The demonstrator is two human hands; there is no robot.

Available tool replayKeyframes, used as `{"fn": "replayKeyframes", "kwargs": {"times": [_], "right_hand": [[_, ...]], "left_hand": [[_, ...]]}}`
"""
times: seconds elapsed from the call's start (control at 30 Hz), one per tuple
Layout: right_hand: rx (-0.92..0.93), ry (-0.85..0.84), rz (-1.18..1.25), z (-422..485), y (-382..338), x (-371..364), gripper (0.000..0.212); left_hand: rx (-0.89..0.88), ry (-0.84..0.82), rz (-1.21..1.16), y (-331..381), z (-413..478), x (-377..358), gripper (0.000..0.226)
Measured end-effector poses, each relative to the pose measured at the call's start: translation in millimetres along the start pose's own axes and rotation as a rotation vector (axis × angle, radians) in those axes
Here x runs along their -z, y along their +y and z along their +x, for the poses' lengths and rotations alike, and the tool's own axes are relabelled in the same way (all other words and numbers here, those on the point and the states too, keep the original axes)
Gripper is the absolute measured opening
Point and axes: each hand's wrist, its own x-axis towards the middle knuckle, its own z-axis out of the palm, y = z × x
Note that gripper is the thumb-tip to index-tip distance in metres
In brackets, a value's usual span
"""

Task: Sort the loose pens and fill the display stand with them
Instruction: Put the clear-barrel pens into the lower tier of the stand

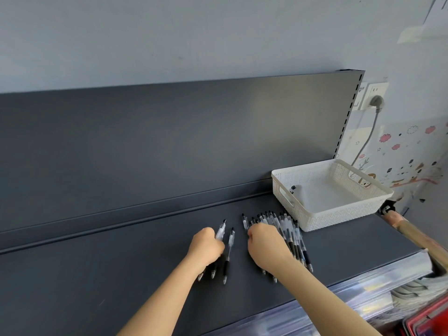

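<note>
The left hand [206, 246] is curled tight round a few pens [220, 232], and one loose pen [229, 248] lies just to its right on the dark shelf [121, 275]. The right hand [264, 246] bends over the pile of pens [292, 235], but I cannot tell whether it grips any. A white basket [339, 215] sits just beyond that pile.

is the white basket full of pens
No, the white basket shows a mostly bare floor, while the pens lie in a pile on the shelf beside it.
</note>
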Motion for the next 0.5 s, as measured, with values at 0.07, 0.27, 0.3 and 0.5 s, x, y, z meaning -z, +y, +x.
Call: {"fn": "replayKeyframes", "kwargs": {"times": [0.07, 0.27, 0.3, 0.5], "right_hand": [[-0.005, -0.010, -0.071, 3.0, -4.1, -3.8, 0.038], [-0.072, -0.019, -0.045, 10.5, -25.1, -12.4, 0.043], [-0.082, -0.026, -0.016, 10.6, -28.4, -12.3, 0.044], [-0.123, -0.070, 0.111, 15.4, -37.5, -24.0, 0.039]], "left_hand": [[-0.008, -0.015, -0.064, -5.6, 0.0, 3.1, 0.012], [-0.019, -0.021, -0.169, -18.0, -0.3, 12.1, 0.010], [-0.021, -0.023, -0.191, -19.7, -1.2, 13.7, 0.010], [0.009, -0.070, -0.410, -29.8, -2.3, 17.9, 0.007]]}}
